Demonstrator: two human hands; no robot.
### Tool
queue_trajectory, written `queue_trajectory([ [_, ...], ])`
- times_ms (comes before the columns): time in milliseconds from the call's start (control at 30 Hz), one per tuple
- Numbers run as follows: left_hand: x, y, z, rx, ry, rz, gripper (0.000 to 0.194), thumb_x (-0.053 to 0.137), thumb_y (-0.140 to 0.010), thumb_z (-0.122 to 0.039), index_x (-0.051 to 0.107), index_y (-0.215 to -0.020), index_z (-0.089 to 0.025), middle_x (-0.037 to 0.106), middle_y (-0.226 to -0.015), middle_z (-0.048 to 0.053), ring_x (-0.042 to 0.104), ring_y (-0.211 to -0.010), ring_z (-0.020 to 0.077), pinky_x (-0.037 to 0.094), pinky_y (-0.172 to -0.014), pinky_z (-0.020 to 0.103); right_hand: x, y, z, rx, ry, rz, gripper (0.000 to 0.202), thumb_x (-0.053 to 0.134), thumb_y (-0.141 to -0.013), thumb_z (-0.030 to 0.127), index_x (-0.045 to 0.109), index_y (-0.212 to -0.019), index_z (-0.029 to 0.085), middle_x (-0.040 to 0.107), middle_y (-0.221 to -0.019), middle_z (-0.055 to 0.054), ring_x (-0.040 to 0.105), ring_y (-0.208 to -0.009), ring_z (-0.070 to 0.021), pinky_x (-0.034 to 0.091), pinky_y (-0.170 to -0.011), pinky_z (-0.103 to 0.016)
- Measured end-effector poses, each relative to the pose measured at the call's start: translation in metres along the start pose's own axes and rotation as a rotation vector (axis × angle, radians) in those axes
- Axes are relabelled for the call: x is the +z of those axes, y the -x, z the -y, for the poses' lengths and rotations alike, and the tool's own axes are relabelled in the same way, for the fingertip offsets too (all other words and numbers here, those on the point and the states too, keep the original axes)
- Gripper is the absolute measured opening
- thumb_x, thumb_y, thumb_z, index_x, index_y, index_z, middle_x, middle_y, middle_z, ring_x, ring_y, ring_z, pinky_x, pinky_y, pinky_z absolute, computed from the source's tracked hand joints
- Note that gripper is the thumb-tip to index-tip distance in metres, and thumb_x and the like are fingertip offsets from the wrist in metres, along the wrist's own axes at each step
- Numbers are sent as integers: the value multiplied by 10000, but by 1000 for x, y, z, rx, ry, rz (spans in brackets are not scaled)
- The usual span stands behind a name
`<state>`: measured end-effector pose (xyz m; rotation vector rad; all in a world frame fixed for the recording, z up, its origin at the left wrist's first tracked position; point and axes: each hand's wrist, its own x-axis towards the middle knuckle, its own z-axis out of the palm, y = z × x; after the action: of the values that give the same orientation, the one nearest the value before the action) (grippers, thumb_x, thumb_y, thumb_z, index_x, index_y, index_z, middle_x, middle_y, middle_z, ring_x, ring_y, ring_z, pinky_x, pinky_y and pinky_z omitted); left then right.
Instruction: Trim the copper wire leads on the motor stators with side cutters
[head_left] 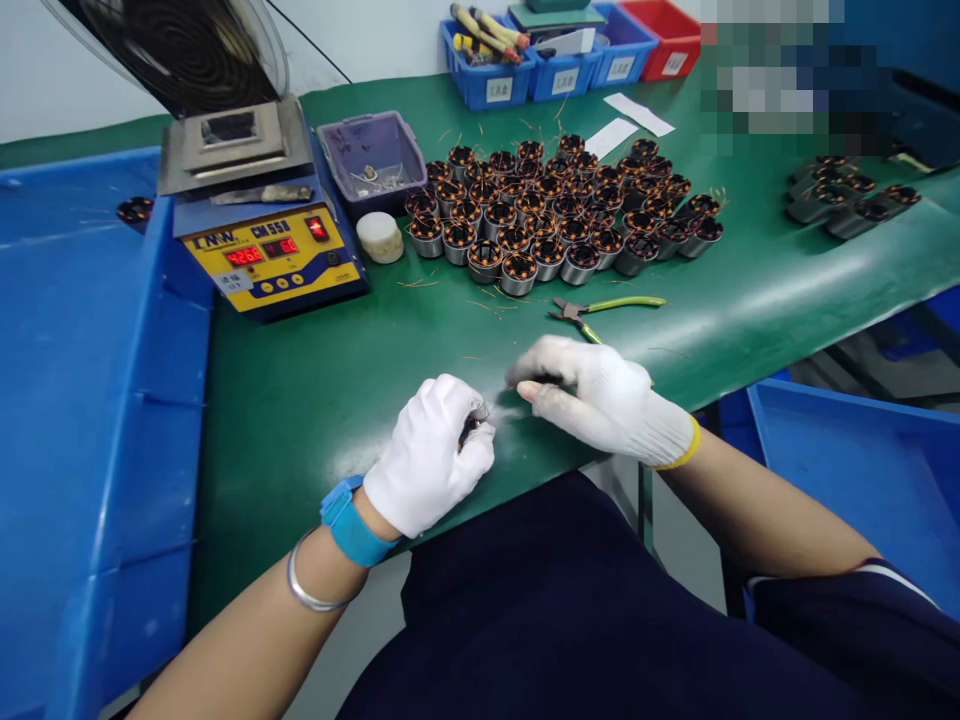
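Note:
My left hand [435,455], in a white glove, is closed around a small stator [470,428]. Only a dark, coppery sliver of it shows between my fingers; the rest is hidden. Just to the right, my right hand [592,395] hovers above the bench in a white knitted glove with a bare thumb tip. Its thumb and fingers are apart, the fingertips slightly blurred, and I see nothing held. Beyond that hand lie green-handled side cutters [571,310], one handle partly behind the glove. A large group of stators [517,270] with copper windings stands farther back.
A solder pot [277,260] with a red display stands at the left, beside a purple bin [371,150] and a round white block [379,238]. Blue trays flank the green bench [300,400]. More stators [832,195] sit at the right; small bins [495,85] line the back.

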<state>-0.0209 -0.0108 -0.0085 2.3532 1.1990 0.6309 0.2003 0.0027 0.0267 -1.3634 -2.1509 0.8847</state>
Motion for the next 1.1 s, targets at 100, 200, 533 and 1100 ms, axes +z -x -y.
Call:
queue_trajectory([
  [100,3,-1,-1,-5,-15,-44,47,486,-832,-181,475,-832,-227,552,-849,50,515,-798,216,443,-733,373,-2,-17,0,158,-138,90,504,665,-816,456,632,-1231,173,711,-1177,-103,687,-1003,-214,544,-787,-309],
  [200,5,-1,-1,-13,-37,-60,69,491,-797,-170,463,-812,-232,550,-840,52,516,-783,219,444,-717,378,0,-33,6,331,-224,499,314,706,-790,439,706,-1002,206,762,-868,-29,709,-731,-165,544,-649,-262],
  [533,8,2,2,-23,41,-150,199,528,-784,-164,492,-979,-182,591,-925,72,595,-828,219,511,-758,380,16,-38,9,439,-463,605,196,619,-870,295,620,-721,167,659,-615,30,579,-447,-58,465,-433,-146],
  [1100,11,-1,7,125,-44,-100,51,478,-806,-161,506,-835,-191,542,-794,74,494,-736,228,454,-671,387,10,-39,-7,416,-656,705,290,599,-870,422,685,-809,151,696,-620,-8,657,-517,-113,550,-508,-205],
])
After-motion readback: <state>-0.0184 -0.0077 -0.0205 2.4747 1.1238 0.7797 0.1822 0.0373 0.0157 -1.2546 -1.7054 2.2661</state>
